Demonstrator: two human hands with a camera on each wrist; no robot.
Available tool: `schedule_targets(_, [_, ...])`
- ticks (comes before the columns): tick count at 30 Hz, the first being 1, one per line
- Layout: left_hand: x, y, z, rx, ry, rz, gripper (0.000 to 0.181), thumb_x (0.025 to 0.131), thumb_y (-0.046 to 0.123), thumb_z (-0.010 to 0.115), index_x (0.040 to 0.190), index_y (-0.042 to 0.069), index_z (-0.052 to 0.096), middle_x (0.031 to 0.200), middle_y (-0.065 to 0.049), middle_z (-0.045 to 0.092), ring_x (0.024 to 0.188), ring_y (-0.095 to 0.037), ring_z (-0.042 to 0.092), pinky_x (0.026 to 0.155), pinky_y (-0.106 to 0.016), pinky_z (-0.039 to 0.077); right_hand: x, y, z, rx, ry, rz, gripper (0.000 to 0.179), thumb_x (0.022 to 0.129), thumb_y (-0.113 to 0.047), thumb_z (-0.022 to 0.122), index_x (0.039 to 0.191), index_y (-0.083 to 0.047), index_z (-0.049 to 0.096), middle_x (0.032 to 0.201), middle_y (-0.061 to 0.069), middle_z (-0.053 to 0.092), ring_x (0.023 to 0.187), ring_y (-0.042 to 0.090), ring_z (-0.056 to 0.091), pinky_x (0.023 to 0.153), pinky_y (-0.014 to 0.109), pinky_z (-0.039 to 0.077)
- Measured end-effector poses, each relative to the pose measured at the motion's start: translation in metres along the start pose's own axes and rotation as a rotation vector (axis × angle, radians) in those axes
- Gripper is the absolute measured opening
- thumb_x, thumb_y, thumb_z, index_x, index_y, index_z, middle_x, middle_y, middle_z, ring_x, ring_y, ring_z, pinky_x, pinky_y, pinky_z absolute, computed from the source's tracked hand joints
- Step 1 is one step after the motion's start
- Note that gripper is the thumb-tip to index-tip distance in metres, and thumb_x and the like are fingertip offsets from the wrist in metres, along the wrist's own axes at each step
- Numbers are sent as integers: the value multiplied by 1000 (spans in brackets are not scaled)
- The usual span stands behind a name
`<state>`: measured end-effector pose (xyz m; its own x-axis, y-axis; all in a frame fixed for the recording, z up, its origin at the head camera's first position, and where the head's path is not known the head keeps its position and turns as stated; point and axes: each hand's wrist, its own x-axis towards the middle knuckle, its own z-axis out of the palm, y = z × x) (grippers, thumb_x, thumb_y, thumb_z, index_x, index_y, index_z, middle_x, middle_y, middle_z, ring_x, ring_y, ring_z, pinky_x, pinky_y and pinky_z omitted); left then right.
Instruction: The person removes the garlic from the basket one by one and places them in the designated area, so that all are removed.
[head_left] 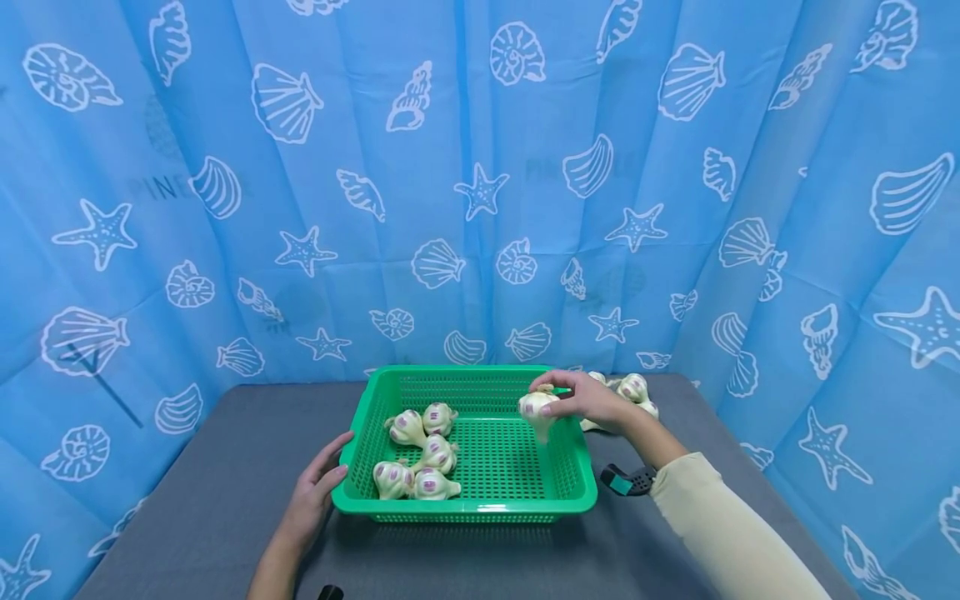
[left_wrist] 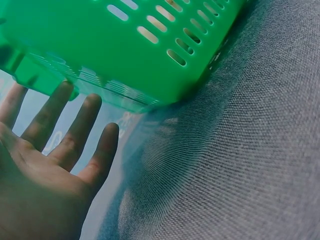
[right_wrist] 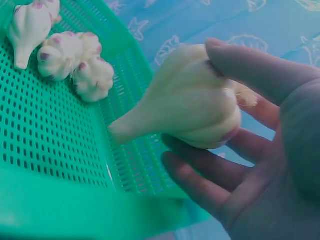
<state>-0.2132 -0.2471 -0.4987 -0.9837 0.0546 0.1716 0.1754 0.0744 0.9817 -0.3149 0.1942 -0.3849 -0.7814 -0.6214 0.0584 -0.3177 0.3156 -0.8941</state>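
Note:
Over the right end of a green plastic basket, my right hand grips a garlic bulb, stem pointing down. In the right wrist view, the thumb lies on one side of that garlic bulb and the fingers on the other. My left hand is at the basket's left rim. Its fingers look extended in the left wrist view, fingertips near the underside of the green rim; whether they touch it is hard to tell. Inside the basket, several garlic bulbs lie grouped on the left side.
More garlic bulbs lie on the grey tabletop to the right of the basket, partly hidden behind my right hand. A black strap is around my right wrist. A blue curtain with white shell prints surrounds the table.

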Motion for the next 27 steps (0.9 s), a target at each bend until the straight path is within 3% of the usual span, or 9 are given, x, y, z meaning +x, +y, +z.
schedule_targets(6, [-1,0,0,-14,-7,34,49,105,18,45,150,6,34,148,-24,33,115,-1,50,87,-22,45,-12,4,-7,92,153,-38,43,93,-11,65,130,6,52,127,21,51,104,26,61,82,48,51])
schedule_targets(11, [0,-1,-1,-14,-12,56,49,105,17,44,151,5,33,146,-25,34,114,-2,51,87,-22,46,-21,7,-13,126,266,-34,40,94,-11,64,130,4,53,122,20,52,104,24,60,79,42,52])
schedule_targets(19, [0,-1,0,-14,-10,45,48,105,17,44,150,6,33,146,-25,34,114,-2,51,87,-23,46,-29,16,-20,180,446,-72,40,93,-7,66,126,10,51,108,6,59,92,12,64,70,30,54])
schedule_targets(27, [-1,1,1,-1,1,16,49,104,20,45,150,9,34,147,-24,34,113,-3,51,86,-23,47,-37,29,-33,291,630,-52,40,92,-8,67,125,10,51,102,0,59,79,13,65,69,32,55])
